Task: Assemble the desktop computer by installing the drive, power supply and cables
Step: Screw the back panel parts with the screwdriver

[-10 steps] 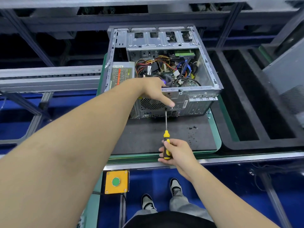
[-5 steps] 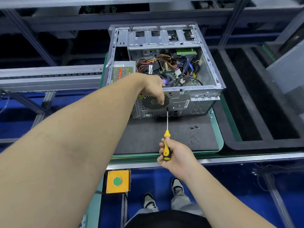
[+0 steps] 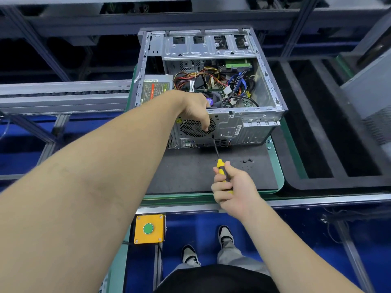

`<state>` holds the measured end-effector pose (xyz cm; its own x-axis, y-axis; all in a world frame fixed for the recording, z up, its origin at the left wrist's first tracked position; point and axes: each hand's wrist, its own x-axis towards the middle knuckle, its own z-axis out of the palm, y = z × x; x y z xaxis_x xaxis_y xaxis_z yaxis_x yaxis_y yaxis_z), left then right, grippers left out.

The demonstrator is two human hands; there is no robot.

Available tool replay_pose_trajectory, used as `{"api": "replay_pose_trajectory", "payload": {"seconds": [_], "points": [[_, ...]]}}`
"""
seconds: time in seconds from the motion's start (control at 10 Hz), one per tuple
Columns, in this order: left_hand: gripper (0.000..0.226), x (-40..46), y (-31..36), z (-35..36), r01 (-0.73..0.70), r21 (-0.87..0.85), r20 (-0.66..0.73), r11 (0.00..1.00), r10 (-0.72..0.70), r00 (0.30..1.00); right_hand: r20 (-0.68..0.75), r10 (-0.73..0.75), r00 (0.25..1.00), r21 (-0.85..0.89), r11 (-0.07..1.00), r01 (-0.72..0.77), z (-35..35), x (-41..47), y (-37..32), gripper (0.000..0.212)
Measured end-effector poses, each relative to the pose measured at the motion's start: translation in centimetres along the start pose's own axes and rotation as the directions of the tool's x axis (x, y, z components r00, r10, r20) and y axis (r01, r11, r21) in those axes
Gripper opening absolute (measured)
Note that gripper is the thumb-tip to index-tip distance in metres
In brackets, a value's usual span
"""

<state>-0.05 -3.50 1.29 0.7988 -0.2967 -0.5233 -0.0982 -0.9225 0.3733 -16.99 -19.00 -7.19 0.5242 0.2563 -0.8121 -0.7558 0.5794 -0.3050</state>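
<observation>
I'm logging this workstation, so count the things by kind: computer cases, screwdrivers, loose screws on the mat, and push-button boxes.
Computer case: 1
Screwdriver: 1, gripped by the right hand
Loose screws on the mat: 2 that I can make out
Push-button box: 1
Total: 5

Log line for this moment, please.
right hand grips screwdriver | tip at case rear | left hand on case | loose screws on mat

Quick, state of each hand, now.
Left hand: fingers curled down over the rear panel of the computer case; whether they grip anything cannot be told.
Right hand: holding the yellow-handled screwdriver, tip at the rear panel.
</observation>
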Motion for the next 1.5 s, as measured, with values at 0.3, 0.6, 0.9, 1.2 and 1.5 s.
{"api": "replay_pose_trajectory", "payload": {"seconds": [0.3,0.6,0.9,1.2,1.5], "points": [[0.034,-0.6,0.3,-0.1,0.027,0.049,-0.006,0.998,-0.026,1.0,-0.238,-0.514,0.824,-0.616,0.736,0.281,1.7,0.7,2.0,0.032],[0.035,-0.8,0.5,0.0,0.019,0.068,-0.022,0.998,-0.017,1.0,-0.192,-0.353,0.916,-0.365,0.892,0.267,1.9,0.5,1.9,0.025],[0.055,-0.2,0.2,-0.2,0.026,0.051,0.007,0.998,-0.027,1.0,0.18,0.069,0.981,0.086,0.993,-0.085,-0.9,0.5,-0.5,0.026],[0.051,0.0,0.1,-0.2,0.017,0.039,0.008,0.999,-0.017,1.0,-0.155,-0.674,0.722,-0.783,0.53,0.326,0.3,1.0,2.2,0.045],[0.032,-0.1,0.2,-0.2,0.029,0.079,-0.008,0.996,-0.029,1.0,-0.152,-0.287,0.946,-0.246,0.938,0.245,1.9,0.6,2.5,0.024]]}}
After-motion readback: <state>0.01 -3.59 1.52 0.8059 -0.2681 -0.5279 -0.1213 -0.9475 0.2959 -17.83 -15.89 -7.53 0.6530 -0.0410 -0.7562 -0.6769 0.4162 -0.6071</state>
